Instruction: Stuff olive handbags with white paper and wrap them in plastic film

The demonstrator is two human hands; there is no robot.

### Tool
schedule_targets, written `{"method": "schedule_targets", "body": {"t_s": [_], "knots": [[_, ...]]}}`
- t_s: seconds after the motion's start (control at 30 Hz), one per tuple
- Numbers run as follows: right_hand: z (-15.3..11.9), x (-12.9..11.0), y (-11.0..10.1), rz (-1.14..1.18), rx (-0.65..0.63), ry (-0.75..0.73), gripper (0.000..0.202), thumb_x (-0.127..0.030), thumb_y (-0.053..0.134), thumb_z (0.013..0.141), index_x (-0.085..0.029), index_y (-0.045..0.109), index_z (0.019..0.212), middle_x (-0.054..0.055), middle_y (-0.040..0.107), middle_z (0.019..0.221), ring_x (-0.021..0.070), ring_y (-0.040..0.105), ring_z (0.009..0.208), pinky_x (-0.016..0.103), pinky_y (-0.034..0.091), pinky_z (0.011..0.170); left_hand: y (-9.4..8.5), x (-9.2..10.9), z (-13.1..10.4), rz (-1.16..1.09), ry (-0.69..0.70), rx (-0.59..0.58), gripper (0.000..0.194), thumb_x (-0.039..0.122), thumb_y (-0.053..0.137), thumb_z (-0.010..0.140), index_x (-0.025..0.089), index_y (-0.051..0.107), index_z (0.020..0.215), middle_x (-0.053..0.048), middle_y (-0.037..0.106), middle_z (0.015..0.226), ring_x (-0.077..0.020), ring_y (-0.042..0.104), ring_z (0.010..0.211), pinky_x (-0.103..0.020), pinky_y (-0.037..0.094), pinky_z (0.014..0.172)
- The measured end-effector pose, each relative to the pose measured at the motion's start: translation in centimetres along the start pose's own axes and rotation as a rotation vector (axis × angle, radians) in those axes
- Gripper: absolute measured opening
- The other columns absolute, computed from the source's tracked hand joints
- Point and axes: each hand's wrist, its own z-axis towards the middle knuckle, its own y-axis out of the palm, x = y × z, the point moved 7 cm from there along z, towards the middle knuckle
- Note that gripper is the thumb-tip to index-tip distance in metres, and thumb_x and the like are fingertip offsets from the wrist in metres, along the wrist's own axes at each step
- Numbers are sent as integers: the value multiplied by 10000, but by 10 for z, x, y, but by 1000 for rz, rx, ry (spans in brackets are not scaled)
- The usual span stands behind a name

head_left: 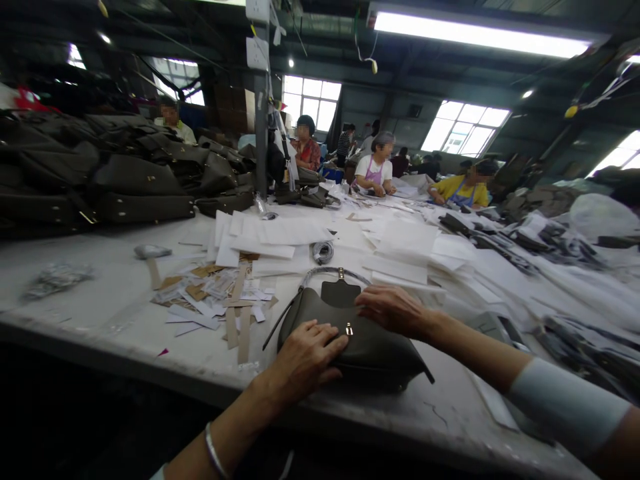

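A dark olive leather handbag lies on the white worktable near its front edge. It has a small gold clasp on its front, a tab at the top and a wrapped handle arching behind. My left hand rests on the bag's front left with fingers stretched over the leather, beside the clasp. At the upper right edge of the bag, my right hand has its fingers bent over the rim; its thumb is hidden.
Paper and card strips lie scattered left of the bag. White sheets and a coiled wrapped strap lie behind it. Dark bags are heaped at the far left. Several people sit across the table; wrapped pieces cover the right.
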Motion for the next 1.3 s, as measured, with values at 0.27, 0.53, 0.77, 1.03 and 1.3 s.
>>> {"method": "schedule_targets", "body": {"t_s": [0.27,0.53,0.77,1.03,1.3], "knots": [[-5,-9,20,15,-174,532,418,-531,489,942,-211,709,787,64,713,765,201,634,701,269,340,599,-1,0,0,16,-3,7,570,384,759,793,234,528,1292,-92,635,1275,-254,600,1168,-443,421,1039],[-1,-14,26,97,-118,523,332,-441,489,957,-191,694,879,69,717,828,220,660,791,308,447,714,-7,2,1,1,-35,-53,603,371,759,790,185,494,1299,-107,626,1265,-260,589,1159,-409,436,1008],[-41,-15,36,378,-193,170,1007,-677,699,729,-140,348,1506,204,385,1517,377,356,1396,545,253,1156,-19,-8,30,184,-7,-316,590,456,767,713,111,580,1154,-142,677,987,-317,632,918,-421,511,787],[-63,-7,75,144,-132,155,845,-297,682,772,-176,313,1522,156,411,1512,331,400,1382,582,281,1156,28,-25,9,181,-67,-223,628,306,546,901,213,322,1480,-167,551,1363,-337,529,1242,-557,389,1040],[-86,-23,115,-170,311,39,622,-149,443,906,-194,331,1515,107,413,1520,290,342,1421,545,309,1156,54,-18,-18,290,29,-88,721,243,498,946,351,110,1545,-142,462,1474,-367,468,1319,-610,373,1044]]}}
